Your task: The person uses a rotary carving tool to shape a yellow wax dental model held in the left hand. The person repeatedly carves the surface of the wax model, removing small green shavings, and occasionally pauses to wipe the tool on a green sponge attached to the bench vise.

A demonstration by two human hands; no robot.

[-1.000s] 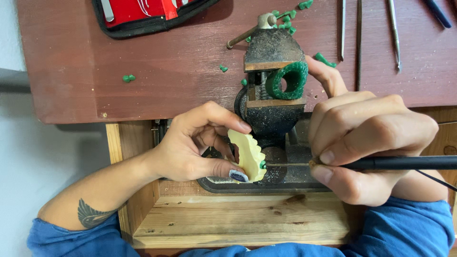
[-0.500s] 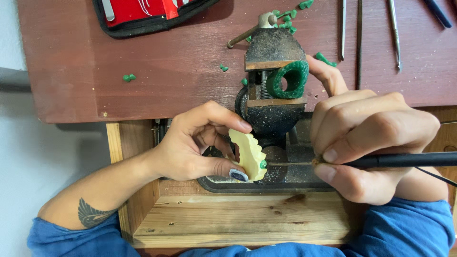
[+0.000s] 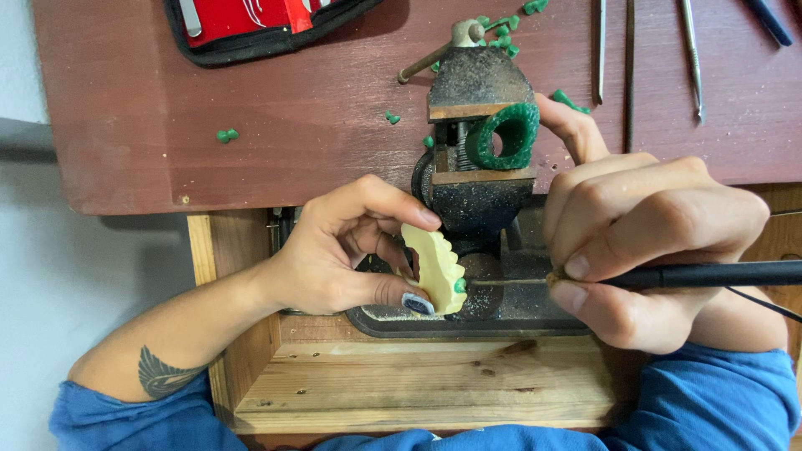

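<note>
— What is the setting?

— A reddish-brown workbench (image 3: 292,125) over a pale wooden drawer tray (image 3: 418,384), which lies just below both hands.

— What lies around the hands, nearest first?

— Between them stands a dark bench vise (image 3: 480,196), its base plate dusted with filings; it blocks the view of the space behind the fingers. Just above the right hand, the vise grips a green wax ring (image 3: 505,134). Green wax crumbs (image 3: 225,134) are scattered beyond the left hand. Farther off, slim metal tools (image 3: 628,50) lie above the right hand, and a red and black case (image 3: 251,25) lies well above the left.

— And the hands themselves?

— The left hand (image 3: 334,259) is closed, thumb and fingertips pinching a cream carved piece (image 3: 436,269). The right hand (image 3: 643,242) is curled tight around a black pen-like tool (image 3: 710,274), whose thin metal tip reaches to the piece.

— How does that piece look?

— Pale yellow, leaf-shaped with a scalloped edge, standing on edge against the vise front, a green speck at its right side.
</note>
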